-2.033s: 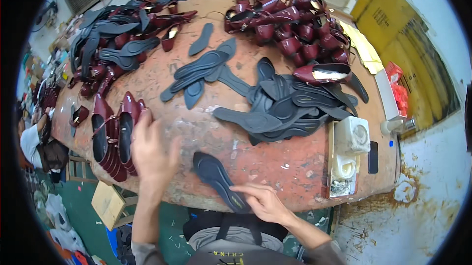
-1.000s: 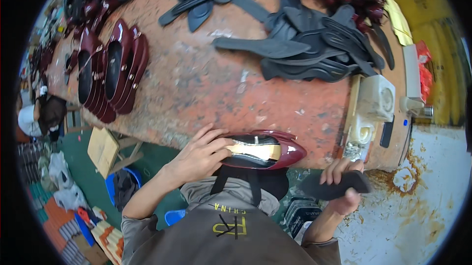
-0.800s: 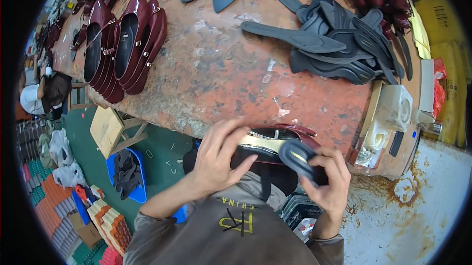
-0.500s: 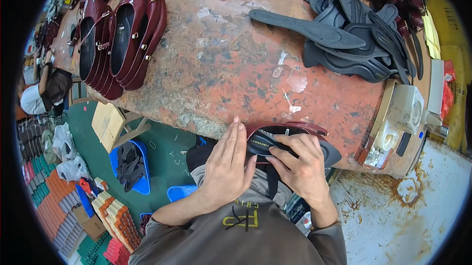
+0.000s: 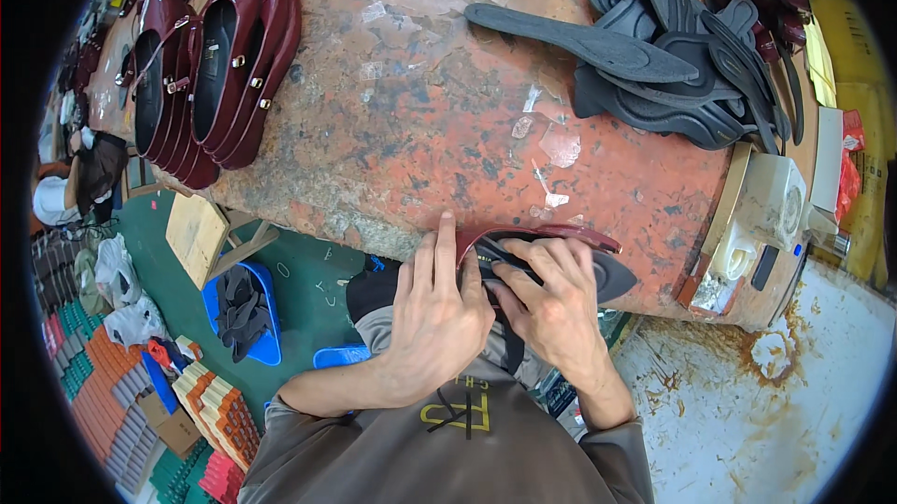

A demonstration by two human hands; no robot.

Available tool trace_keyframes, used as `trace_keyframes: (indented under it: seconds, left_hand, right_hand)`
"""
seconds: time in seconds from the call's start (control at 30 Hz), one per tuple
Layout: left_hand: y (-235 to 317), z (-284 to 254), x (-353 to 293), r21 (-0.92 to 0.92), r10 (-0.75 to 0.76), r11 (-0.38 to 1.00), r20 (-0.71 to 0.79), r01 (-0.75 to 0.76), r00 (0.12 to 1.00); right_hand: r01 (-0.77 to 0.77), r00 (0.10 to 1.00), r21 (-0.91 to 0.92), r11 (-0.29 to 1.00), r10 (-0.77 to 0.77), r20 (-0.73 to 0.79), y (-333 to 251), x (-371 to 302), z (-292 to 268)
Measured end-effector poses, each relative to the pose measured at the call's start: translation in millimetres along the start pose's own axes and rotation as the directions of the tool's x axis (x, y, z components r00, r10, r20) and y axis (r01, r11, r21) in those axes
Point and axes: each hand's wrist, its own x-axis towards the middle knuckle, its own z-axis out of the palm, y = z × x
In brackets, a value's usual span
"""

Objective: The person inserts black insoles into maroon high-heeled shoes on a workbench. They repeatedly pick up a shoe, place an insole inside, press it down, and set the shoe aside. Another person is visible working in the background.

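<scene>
Left hand (image 5: 439,317), fingers extended, at the shoe's heel; right hand (image 5: 558,310) curls over the dark insole (image 5: 614,278), pinch hidden. Insole heel inside burgundy patent shoe (image 5: 537,230) at table (image 5: 374,149) edge, tip outside: slanted pressure could seat it crooked.

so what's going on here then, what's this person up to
A person at the table has both hands on a burgundy shoe at the near edge. The left hand is at its heel end, and the right hand has its fingers reaching inside. A dark insole is partly in the shoe, its pointed end showing outside, to the right. More insoles lie piled toward the right, and nested burgundy shoes stand to the left.
</scene>
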Motion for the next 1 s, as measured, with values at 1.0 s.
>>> trace_keyframes:
  seconds: [1.0]
  left_hand:
    - [41, 101, 10, -0.402, 0.349, 0.859, 0.012, -0.315, 0.937]
  right_hand:
    - [-0.474, 0.873, -0.263, 0.840, 0.487, -0.018, -9, -19, -1]
